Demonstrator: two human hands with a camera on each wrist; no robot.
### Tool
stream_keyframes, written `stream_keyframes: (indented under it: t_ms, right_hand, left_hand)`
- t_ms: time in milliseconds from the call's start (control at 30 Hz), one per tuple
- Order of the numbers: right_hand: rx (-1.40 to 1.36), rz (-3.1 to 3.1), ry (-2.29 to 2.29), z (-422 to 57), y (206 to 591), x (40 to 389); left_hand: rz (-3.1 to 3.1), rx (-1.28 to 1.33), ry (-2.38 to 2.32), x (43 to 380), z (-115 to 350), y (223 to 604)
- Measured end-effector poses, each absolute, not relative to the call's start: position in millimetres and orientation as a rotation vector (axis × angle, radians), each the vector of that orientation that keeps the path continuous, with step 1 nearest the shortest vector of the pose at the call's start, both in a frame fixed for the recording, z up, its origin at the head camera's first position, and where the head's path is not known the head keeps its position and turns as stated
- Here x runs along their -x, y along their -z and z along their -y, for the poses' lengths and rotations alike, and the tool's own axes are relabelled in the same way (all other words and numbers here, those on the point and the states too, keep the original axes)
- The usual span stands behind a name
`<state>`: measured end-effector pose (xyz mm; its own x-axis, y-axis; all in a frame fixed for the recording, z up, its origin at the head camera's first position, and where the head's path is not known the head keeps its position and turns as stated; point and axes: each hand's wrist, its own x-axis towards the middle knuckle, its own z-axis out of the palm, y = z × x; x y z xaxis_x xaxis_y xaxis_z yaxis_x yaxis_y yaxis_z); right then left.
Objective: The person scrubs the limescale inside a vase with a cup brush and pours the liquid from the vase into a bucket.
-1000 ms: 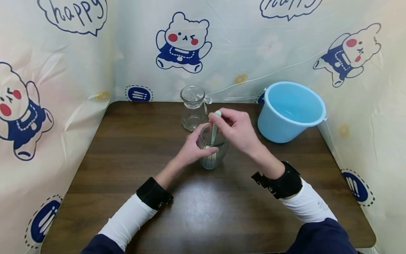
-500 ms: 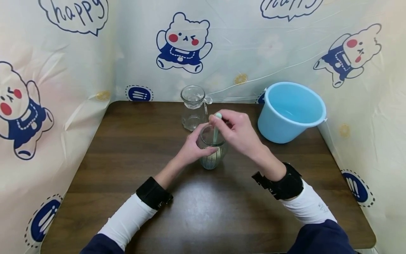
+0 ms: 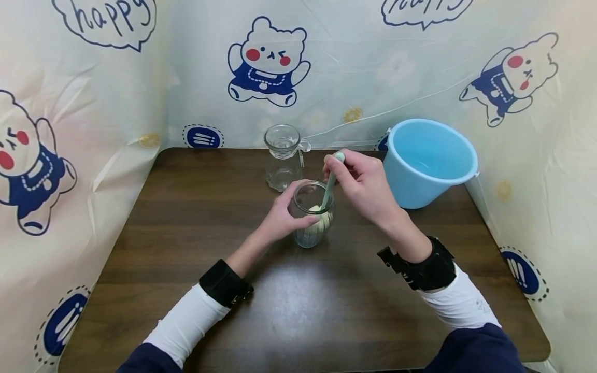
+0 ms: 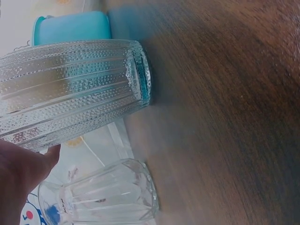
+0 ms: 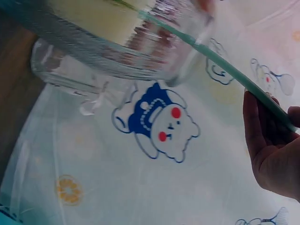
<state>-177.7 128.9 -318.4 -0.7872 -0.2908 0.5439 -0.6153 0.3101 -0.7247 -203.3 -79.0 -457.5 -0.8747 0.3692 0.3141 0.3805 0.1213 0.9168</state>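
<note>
My left hand point(image 3: 285, 213) grips a ribbed glass jar point(image 3: 309, 238) round its upper part, thumb in front. The jar stands upright on the table, its open mouth upward. Between thumb and fingers, my right hand point(image 3: 361, 181) pinches the light green handle of a cup brush point(image 3: 329, 189), which slants down into the jar from the right. The brush's cream head is inside the glass, blurred through the ribs. In the right wrist view the handle point(image 5: 234, 77) runs from the fingers to the jar. The left wrist view shows the jar's beaded wall point(image 4: 70, 89) and thick base.
Behind the jar stands a clear glass carafe point(image 3: 282, 172) with a white tie at its neck. A light blue bucket point(image 3: 410, 176) is at the back right, close to my right hand. The brown wooden table point(image 3: 186, 217) is bordered by a printed cloth point(image 3: 196, 72).
My right hand has moved right and slightly up, drawing the brush partly upward and tilting its handle to the right. Its cream head now shows near the jar's rim. My left hand stays put.
</note>
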Motion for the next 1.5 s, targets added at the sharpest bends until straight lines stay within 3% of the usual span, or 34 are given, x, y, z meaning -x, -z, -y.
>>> stream_keyframes:
  t_ms: [167,400,900,1300,1500]
  right_hand:
    - [-0.789,2.345,-1.436,-130.2,340.4,184.3]
    - [-0.953,2.366,-1.322,-126.0,357.9,184.6]
    - [-1.03,2.202,-1.224,-131.1,298.9,182.1]
    - [-0.995,2.328,-1.153,-133.0,349.9,188.6]
    - [-1.055,2.37,-1.128,-131.4,353.2,186.7]
  left_hand:
    - [2.352,0.772,1.92,204.7,80.5,458.6]
    - [2.369,0.742,1.987,201.2,80.3,452.2]
    - [2.375,0.758,1.898,205.8,81.4,456.4]
    - [2.391,0.756,1.899,203.8,79.3,459.6]
    - [2.385,0.753,1.932,204.0,79.4,459.6]
